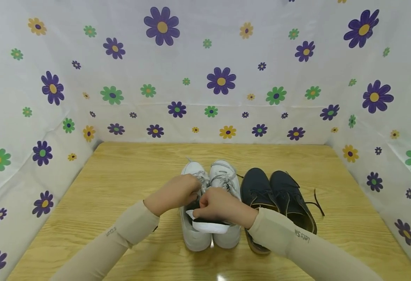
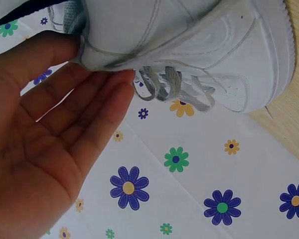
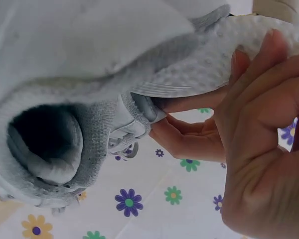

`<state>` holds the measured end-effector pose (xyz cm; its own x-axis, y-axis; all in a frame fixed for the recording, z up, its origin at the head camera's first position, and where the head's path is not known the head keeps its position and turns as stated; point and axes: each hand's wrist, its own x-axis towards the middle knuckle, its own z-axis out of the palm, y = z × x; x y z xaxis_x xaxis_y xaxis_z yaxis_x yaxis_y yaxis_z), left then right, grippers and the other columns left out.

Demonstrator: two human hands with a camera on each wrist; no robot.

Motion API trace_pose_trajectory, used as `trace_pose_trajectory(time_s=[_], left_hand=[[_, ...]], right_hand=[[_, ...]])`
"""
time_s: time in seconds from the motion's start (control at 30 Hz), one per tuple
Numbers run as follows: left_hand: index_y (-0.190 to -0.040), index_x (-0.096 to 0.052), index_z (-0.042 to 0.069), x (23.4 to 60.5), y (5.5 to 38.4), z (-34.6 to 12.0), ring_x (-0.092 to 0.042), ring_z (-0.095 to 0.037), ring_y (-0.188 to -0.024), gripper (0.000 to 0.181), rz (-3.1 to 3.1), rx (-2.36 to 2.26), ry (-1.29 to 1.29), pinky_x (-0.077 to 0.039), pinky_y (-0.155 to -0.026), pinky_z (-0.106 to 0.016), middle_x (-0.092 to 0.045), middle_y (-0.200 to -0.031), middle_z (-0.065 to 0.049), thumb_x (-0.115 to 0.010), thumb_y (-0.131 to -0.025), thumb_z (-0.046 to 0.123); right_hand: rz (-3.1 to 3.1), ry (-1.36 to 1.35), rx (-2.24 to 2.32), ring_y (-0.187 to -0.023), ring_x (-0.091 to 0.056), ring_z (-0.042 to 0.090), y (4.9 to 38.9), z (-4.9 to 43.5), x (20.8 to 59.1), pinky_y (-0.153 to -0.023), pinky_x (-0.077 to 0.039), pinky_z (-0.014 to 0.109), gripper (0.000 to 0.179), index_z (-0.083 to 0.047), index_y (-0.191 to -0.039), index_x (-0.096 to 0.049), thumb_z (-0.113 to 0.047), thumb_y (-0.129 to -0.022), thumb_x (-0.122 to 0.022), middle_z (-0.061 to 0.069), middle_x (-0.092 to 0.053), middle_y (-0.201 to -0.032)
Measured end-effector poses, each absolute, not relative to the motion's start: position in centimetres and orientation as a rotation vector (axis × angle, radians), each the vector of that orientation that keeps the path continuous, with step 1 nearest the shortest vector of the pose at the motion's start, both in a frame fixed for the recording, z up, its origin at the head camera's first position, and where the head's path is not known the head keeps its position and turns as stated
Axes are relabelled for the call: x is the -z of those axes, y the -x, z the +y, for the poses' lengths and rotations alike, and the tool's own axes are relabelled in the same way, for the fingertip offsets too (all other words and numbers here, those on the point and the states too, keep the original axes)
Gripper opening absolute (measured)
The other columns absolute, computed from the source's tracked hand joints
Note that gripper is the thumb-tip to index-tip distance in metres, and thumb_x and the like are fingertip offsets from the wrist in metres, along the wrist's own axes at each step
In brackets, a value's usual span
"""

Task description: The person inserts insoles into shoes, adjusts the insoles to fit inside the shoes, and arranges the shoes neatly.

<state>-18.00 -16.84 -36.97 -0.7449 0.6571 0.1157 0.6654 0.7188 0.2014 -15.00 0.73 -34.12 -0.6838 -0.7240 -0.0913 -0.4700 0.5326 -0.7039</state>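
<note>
Two white lace-up sneakers stand side by side, the left sneaker (image 1: 195, 239) next to the right sneaker (image 1: 226, 239). My left hand (image 1: 175, 192) pinches the tongue edge of the left sneaker between thumb and fingers, beside its grey laces (image 2: 172, 82). In my right hand (image 1: 221, 206) is an insole (image 1: 210, 227), white underneath and dark on top, held over the sneakers' heel ends. Its dimpled underside (image 3: 209, 62) faces the right wrist camera. The insole's front end reaches toward the left sneaker's opening, partly hidden by my hands.
A pair of dark lace-up shoes, the left dark shoe (image 1: 255, 182) and the right dark shoe (image 1: 285, 185), stands close to the right of the sneakers. One loose dark lace (image 1: 318, 203) trails rightward on the wooden table (image 1: 128, 168). Flower-print cloth (image 1: 191, 54) walls the back and sides.
</note>
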Motion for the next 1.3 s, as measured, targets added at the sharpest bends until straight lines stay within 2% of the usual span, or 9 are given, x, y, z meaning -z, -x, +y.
trace_pose_trajectory(time_s=[0.3, 0.5, 0.7, 0.83, 0.93, 1.03, 1.13, 1.23, 1.3], left_hand=[[-0.060, -0.048, 0.015, 37.0, 18.3, -16.5, -0.033, -0.007, -0.055, 0.034, -2.922, 0.350, 1.115, -0.030, -0.051, -0.022, -0.042, -0.060, 0.008, -0.067, -0.086, 0.004], [-0.061, -0.046, 0.016, 37.0, 18.1, -16.5, -0.033, -0.008, -0.057, 0.035, -2.907, 0.341, 1.142, -0.031, -0.053, -0.023, -0.043, -0.062, 0.007, -0.067, -0.083, 0.000], [-0.060, -0.042, 0.015, 37.2, 18.1, -16.4, -0.029, -0.008, -0.056, 0.037, -2.905, 0.372, 1.141, -0.026, -0.053, -0.022, -0.035, -0.060, 0.008, -0.062, -0.083, -0.006], [-0.059, -0.038, 0.016, 37.3, 18.0, -16.6, -0.026, -0.008, -0.056, 0.039, -2.902, 0.373, 1.131, -0.024, -0.053, -0.023, -0.031, -0.060, 0.008, -0.063, -0.080, -0.006], [-0.059, -0.037, 0.016, 37.3, 17.9, -16.7, -0.026, -0.008, -0.055, 0.039, -2.891, 0.387, 1.132, -0.024, -0.052, -0.022, -0.030, -0.059, 0.008, -0.064, -0.078, -0.005], [-0.058, -0.038, 0.016, 37.2, 17.8, -16.7, -0.028, -0.008, -0.055, 0.039, -2.873, 0.386, 1.139, -0.026, -0.052, -0.022, -0.032, -0.059, 0.008, -0.065, -0.077, -0.005], [-0.058, -0.037, 0.016, 37.2, 17.8, -16.7, -0.028, -0.008, -0.055, 0.040, -2.851, 0.382, 1.149, -0.026, -0.052, -0.022, -0.032, -0.058, 0.008, -0.065, -0.076, -0.005], [-0.058, -0.036, 0.016, 37.2, 17.8, -16.8, -0.026, -0.008, -0.055, 0.040, -2.840, 0.392, 1.153, -0.025, -0.053, -0.022, -0.030, -0.059, 0.008, -0.064, -0.076, -0.006], [-0.058, -0.036, 0.016, 37.2, 17.8, -16.8, -0.025, -0.009, -0.056, 0.040, -2.833, 0.399, 1.153, -0.024, -0.053, -0.023, -0.028, -0.059, 0.008, -0.063, -0.076, -0.006]], right_hand=[[2.532, 0.996, 0.930, -0.040, -0.021, 0.004, 15.3, -0.5, 35.6, -0.044, -0.019, 0.018, 0.050, -0.017, -0.047, -0.033, -0.010, -0.083, -0.068, -0.011, -0.024, -0.043], [2.687, 1.055, 0.786, -0.042, -0.025, 0.006, 15.2, -1.4, 36.9, -0.044, -0.022, 0.018, 0.042, -0.014, -0.053, -0.038, -0.010, -0.085, -0.066, -0.008, -0.027, -0.046], [2.972, 1.148, 0.121, -0.036, -0.036, 0.009, 12.7, -1.7, 35.4, -0.033, -0.024, 0.019, 0.056, -0.015, -0.050, -0.037, -0.040, -0.095, -0.058, -0.005, -0.027, -0.044], [3.097, 1.439, -0.217, -0.030, -0.026, 0.006, 10.4, -0.8, 33.8, -0.032, -0.014, 0.018, 0.066, -0.019, -0.044, -0.031, -0.060, -0.092, -0.049, -0.006, -0.016, -0.041], [2.940, 1.488, -0.046, -0.031, -0.019, 0.006, 9.2, 0.2, 32.4, -0.034, -0.011, 0.019, 0.067, -0.019, -0.043, -0.029, -0.063, -0.090, -0.049, -0.008, -0.014, -0.041], [2.733, 1.254, 0.120, -0.038, -0.031, 0.009, 8.6, 0.8, 31.7, -0.036, -0.024, 0.021, 0.062, -0.015, -0.051, -0.043, -0.064, -0.086, -0.054, -0.006, -0.029, -0.047], [2.676, 1.127, 0.130, -0.056, -0.049, 0.016, 8.1, 0.8, 31.8, -0.045, -0.040, 0.026, 0.049, -0.010, -0.076, -0.061, -0.059, -0.085, -0.062, 0.003, -0.053, -0.069], [2.745, 1.139, 0.151, -0.064, -0.050, 0.016, 7.5, 0.6, 32.1, -0.049, -0.042, 0.025, 0.030, -0.011, -0.086, -0.063, -0.040, -0.087, -0.067, 0.005, -0.055, -0.078], [2.806, 1.199, 0.210, -0.062, -0.045, 0.013, 7.1, 0.5, 32.4, -0.048, -0.037, 0.022, 0.017, -0.013, -0.079, -0.061, -0.027, -0.087, -0.066, 0.001, -0.050, -0.072]])
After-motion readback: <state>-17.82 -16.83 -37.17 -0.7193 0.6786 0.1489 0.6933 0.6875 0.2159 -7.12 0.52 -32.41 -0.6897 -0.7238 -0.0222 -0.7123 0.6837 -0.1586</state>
